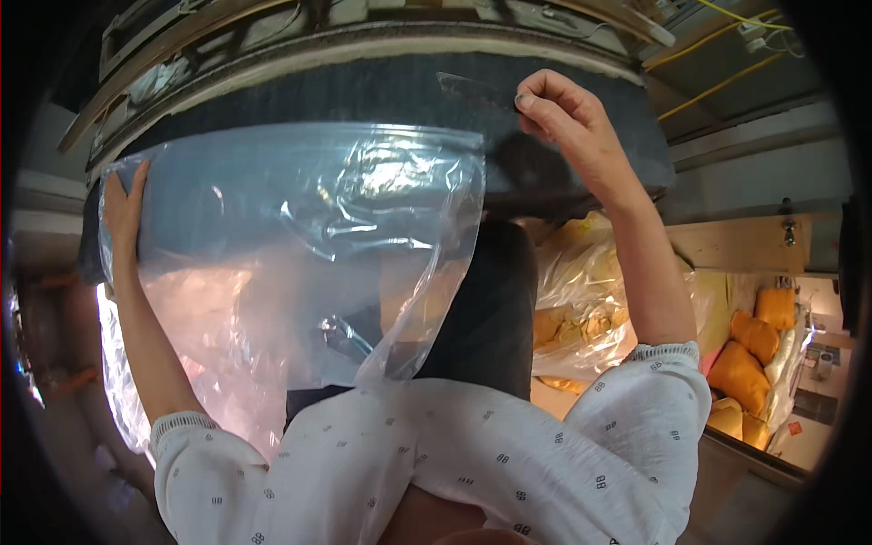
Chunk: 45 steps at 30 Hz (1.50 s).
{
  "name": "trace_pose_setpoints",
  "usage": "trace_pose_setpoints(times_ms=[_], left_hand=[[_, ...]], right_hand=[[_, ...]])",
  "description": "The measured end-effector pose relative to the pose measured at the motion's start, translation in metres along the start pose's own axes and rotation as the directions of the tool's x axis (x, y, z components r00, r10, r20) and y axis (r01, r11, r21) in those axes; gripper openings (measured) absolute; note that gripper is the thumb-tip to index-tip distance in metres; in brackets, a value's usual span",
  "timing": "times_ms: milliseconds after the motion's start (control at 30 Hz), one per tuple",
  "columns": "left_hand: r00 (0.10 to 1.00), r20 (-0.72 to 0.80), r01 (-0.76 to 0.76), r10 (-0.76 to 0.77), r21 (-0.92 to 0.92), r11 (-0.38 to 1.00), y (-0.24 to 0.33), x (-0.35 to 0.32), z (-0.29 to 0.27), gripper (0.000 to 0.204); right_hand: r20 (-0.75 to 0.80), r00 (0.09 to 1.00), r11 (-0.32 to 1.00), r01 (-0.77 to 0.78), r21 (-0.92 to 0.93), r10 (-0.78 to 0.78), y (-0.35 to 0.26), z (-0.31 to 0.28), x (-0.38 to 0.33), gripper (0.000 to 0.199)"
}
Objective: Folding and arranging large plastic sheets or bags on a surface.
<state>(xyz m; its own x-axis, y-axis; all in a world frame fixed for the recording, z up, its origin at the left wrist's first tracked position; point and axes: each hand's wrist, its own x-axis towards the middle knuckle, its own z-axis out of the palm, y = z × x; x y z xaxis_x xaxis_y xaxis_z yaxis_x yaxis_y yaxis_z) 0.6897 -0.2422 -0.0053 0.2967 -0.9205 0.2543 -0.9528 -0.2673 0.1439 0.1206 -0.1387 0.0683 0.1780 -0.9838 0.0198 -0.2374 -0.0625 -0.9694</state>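
Note:
A large clear plastic bag (pixel 236 191) spreads over the front of a dark work surface (pixel 345 86) and hangs down across my lap. Its straight upper edge runs nearly level, and its right side slants in toward my shirt. My left hand (pixel 123 213) rests at the bag's left edge, fingers stretched and apart. Up and to the right, beyond the bag's corner, my right hand (pixel 572 118) pinches a thin, see-through strip (pixel 477 89) between thumb and fingers. The strip points leftward over the dark surface, apart from the bag; its exact kind is hard to make out.
A wooden rail (pixel 163 68) borders the far side of the work surface. At right, crumpled clear plastic (pixel 590 272) covers yellowish items beside a wooden board (pixel 740 247). Orange cushion-like packs (pixel 745 372) lie farther right. Yellow cables (pixel 718 86) hang at upper right.

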Motion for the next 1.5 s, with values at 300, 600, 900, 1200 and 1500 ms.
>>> trace_pose_setpoints(times_ms=[300, 600, 900, 1200, 1500], left_hand=[[1.0, -0.012, -0.019, 0.019, -0.018, 1.0, -0.017, 0.015, 0.007, 0.101], [0.994, 0.028, -0.105, 0.105, -0.015, 0.994, 0.061, -0.03, -0.044, 0.082], [0.958, 0.012, -0.285, 0.285, 0.056, 0.957, 0.195, -0.144, -0.018, 0.082], [0.929, -0.075, -0.367, 0.362, -0.072, 0.928, 0.191, -0.142, -0.006, 0.083], [0.942, -0.062, -0.332, 0.329, -0.05, 0.942, 0.193, -0.145, -0.006, 0.083]], right_hand=[[-0.004, 0.998, 0.953, 0.062, -0.296, -0.066, 0.037, 0.016, -0.023, 0.018], [0.093, 0.995, 0.92, -0.005, -0.393, 0.045, 0.036, 0.01, -0.019, 0.018], [0.19, 0.967, 0.966, -0.129, -0.222, 0.173, 0.021, -0.026, -0.022, 0.019], [0.154, 0.927, 0.933, -0.314, -0.178, 0.342, 0.025, -0.039, -0.038, 0.018], [0.173, 0.91, 0.922, -0.35, -0.167, 0.376, 0.031, -0.048, -0.035, 0.017]])
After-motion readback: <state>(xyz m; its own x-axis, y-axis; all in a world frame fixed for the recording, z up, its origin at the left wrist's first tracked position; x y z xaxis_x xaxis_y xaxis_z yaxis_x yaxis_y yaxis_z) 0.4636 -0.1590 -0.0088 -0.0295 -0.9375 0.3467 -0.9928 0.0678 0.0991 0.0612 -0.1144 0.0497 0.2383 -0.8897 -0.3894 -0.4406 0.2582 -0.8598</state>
